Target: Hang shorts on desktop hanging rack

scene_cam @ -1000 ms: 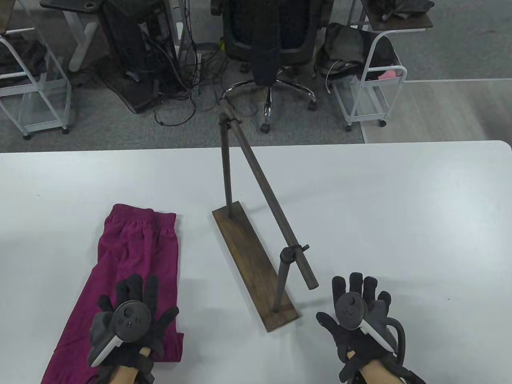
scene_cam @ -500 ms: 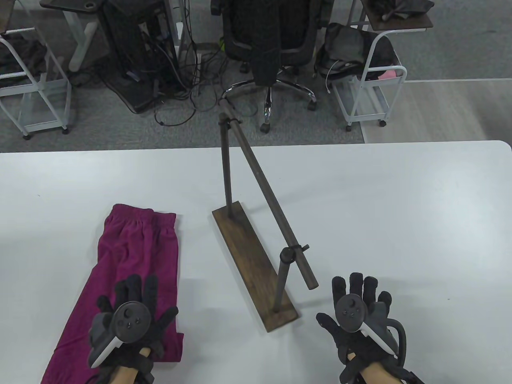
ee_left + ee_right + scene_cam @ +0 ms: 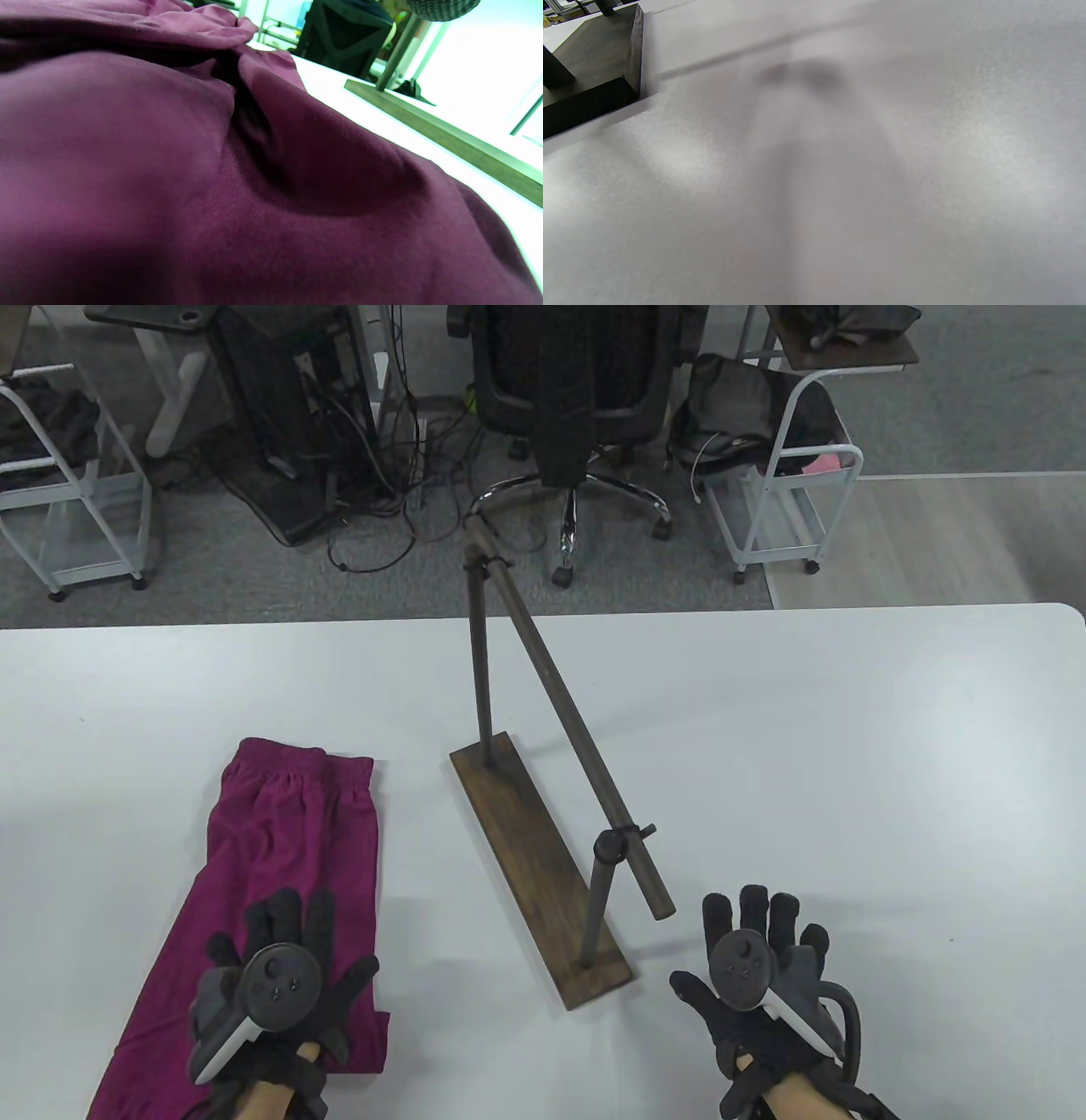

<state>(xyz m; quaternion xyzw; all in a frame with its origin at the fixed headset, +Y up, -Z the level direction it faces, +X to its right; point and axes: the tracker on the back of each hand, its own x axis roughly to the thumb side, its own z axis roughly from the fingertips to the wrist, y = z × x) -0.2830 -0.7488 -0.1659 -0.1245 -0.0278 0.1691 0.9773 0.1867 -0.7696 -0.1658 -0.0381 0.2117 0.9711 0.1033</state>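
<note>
Magenta shorts (image 3: 280,848) lie folded flat on the white table (image 3: 848,763) at the left, waistband at the far end. They fill the left wrist view (image 3: 169,169). My left hand (image 3: 284,963) rests flat on their near end, fingers spread. The hanging rack (image 3: 543,848) stands in the middle: a dark wooden base, two uprights and a horizontal bar (image 3: 568,729) running from far to near. Its base also shows in the right wrist view (image 3: 589,63). My right hand (image 3: 755,950) lies flat and open on the bare table just right of the rack's near end.
The table's far edge (image 3: 764,609) runs across the middle of the table view. Beyond it on the floor are an office chair (image 3: 568,398), white wire carts (image 3: 780,475) and tangled cables (image 3: 373,492).
</note>
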